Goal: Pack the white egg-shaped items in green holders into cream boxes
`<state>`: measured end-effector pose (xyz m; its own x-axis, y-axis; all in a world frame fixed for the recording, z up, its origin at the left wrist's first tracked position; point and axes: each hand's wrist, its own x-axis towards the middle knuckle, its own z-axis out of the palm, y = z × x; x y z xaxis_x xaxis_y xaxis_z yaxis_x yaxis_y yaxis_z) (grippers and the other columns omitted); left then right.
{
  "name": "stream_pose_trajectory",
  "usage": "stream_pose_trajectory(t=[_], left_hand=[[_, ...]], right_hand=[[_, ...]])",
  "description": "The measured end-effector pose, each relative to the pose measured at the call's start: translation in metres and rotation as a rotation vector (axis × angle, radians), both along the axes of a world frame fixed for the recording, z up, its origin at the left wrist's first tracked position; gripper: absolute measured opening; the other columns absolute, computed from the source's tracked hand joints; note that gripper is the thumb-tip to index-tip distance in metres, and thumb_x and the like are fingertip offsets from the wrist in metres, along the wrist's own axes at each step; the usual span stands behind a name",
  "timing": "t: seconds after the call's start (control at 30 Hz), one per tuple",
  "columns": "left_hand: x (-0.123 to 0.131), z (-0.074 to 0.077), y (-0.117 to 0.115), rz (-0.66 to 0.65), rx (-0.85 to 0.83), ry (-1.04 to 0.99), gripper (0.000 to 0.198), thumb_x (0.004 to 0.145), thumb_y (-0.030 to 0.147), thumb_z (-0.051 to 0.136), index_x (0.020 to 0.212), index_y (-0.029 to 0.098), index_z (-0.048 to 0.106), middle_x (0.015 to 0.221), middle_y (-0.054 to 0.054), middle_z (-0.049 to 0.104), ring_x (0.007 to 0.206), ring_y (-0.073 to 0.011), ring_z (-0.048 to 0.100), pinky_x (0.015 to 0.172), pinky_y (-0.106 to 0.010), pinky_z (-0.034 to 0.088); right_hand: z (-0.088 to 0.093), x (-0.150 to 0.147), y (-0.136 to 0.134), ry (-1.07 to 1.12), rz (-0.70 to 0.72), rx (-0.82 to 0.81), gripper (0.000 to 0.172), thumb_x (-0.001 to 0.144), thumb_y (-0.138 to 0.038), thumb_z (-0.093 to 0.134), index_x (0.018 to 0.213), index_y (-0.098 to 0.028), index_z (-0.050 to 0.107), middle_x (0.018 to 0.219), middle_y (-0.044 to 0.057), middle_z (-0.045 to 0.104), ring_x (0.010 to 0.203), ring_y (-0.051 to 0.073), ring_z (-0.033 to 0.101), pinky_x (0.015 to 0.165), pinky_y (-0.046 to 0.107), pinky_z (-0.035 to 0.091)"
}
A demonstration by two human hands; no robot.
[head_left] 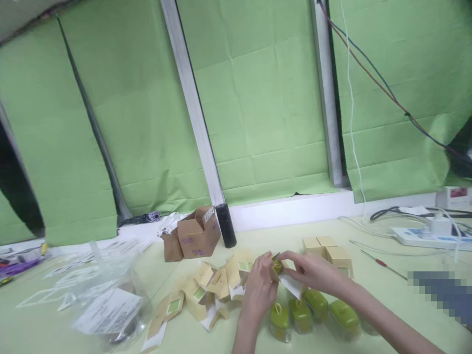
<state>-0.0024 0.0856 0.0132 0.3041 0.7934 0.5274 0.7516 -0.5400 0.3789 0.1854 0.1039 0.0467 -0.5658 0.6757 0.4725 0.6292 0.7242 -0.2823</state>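
Observation:
My left hand is closed around a small cardboard box that has a white inner flap hanging down. A green-lidded container shows in the box's opening. From the right, my right hand grips the box's edge between thumb and fingers; the exact contact is partly hidden. Below my hands stand several clear containers with green lids and loops, among them one green-lidded container nearest my left wrist. Unfolded small cardboard boxes with green labels lie heaped to the left of my left hand.
Behind my right hand sit folded small boxes. A brown carton and a black cylinder stand at the back. Plastic bags lie left. A screwdriver and a white power strip with cables lie right.

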Motion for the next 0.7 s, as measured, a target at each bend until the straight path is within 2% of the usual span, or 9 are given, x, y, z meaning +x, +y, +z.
stream_pose_trajectory(t=[0.1,0.17,0.3,0.37,0.43,0.5,0.6,0.63,0.7], left_hand=[[0.005,-0.001,0.001,-0.032,-0.025,0.012,0.045,0.067,-0.001,0.044,0.106,0.020,0.046,0.128,-0.011,0.050,0.121,-0.0252,0.044,0.101,-0.046,0.034],[0.002,0.001,0.000,-0.010,-0.062,-0.011,0.047,0.068,0.002,0.046,0.111,0.020,0.046,0.125,-0.012,0.052,0.118,-0.0271,0.046,0.098,-0.047,0.036],[-0.025,0.013,-0.002,0.143,-0.150,-0.142,0.063,0.065,0.004,0.053,0.125,0.016,0.038,0.117,-0.017,0.057,0.110,-0.0328,0.052,0.093,-0.047,0.037],[-0.042,0.021,-0.003,0.235,-0.181,-0.256,0.068,0.064,0.004,0.056,0.128,0.015,0.035,0.118,-0.019,0.055,0.113,-0.0352,0.049,0.095,-0.048,0.033],[-0.053,0.028,-0.002,0.316,-0.212,-0.407,0.071,0.066,0.011,0.061,0.130,0.015,0.029,0.120,-0.020,0.054,0.115,-0.0364,0.049,0.095,-0.050,0.032],[-0.054,0.032,0.000,0.355,-0.260,-0.590,0.072,0.069,0.021,0.065,0.130,0.014,0.026,0.119,-0.021,0.055,0.112,-0.0340,0.052,0.094,-0.047,0.035],[-0.042,0.033,0.003,0.290,-0.373,-0.877,0.055,0.074,0.033,0.063,0.118,0.014,0.037,0.115,-0.019,0.059,0.104,-0.0275,0.059,0.087,-0.037,0.045],[-0.036,0.032,0.004,0.245,-0.416,-0.962,0.047,0.076,0.034,0.063,0.113,0.014,0.042,0.113,-0.018,0.060,0.101,-0.0258,0.061,0.083,-0.034,0.048],[-0.025,0.032,0.004,0.146,-0.495,-1.108,0.036,0.077,0.035,0.063,0.103,0.014,0.051,0.108,-0.015,0.063,0.095,-0.0231,0.064,0.078,-0.030,0.050]], right_hand=[[-0.002,-0.007,0.002,-0.008,-0.022,0.017,0.011,0.082,-0.019,0.055,0.085,-0.022,0.065,0.073,0.001,0.064,0.051,0.014,0.059,0.043,0.022,0.036],[0.000,-0.011,0.005,0.010,-0.045,0.019,0.011,0.083,-0.019,0.054,0.078,-0.020,0.064,0.085,0.004,0.062,0.054,0.013,0.060,0.046,0.024,0.040],[0.004,-0.011,0.021,0.086,-0.095,0.002,0.018,0.092,-0.025,0.041,0.091,-0.020,0.059,0.103,0.006,0.057,0.078,0.016,0.064,0.062,0.027,0.050],[-0.001,-0.010,0.032,0.091,-0.106,-0.026,0.021,0.095,-0.024,0.036,0.096,-0.019,0.057,0.103,0.006,0.059,0.085,0.015,0.063,0.066,0.028,0.052],[-0.011,-0.012,0.040,0.052,-0.093,-0.060,0.018,0.095,-0.024,0.042,0.098,-0.016,0.057,0.095,0.004,0.063,0.078,0.014,0.064,0.064,0.028,0.053],[-0.024,-0.016,0.041,-0.013,-0.060,-0.075,0.017,0.092,-0.027,0.051,0.098,-0.014,0.059,0.088,0.001,0.064,0.070,0.012,0.063,0.061,0.027,0.053],[-0.036,-0.024,0.033,-0.076,-0.008,-0.012,0.016,0.089,-0.026,0.056,0.098,-0.014,0.060,0.086,0.002,0.066,0.065,0.012,0.063,0.058,0.027,0.054],[-0.037,-0.027,0.029,-0.075,0.006,0.036,0.018,0.087,-0.024,0.057,0.102,-0.013,0.059,0.091,0.005,0.067,0.070,0.014,0.065,0.061,0.029,0.055],[-0.035,-0.032,0.023,-0.060,0.037,0.157,0.037,0.082,-0.017,0.061,0.118,-0.013,0.052,0.112,0.012,0.063,0.093,0.021,0.063,0.075,0.036,0.055]])
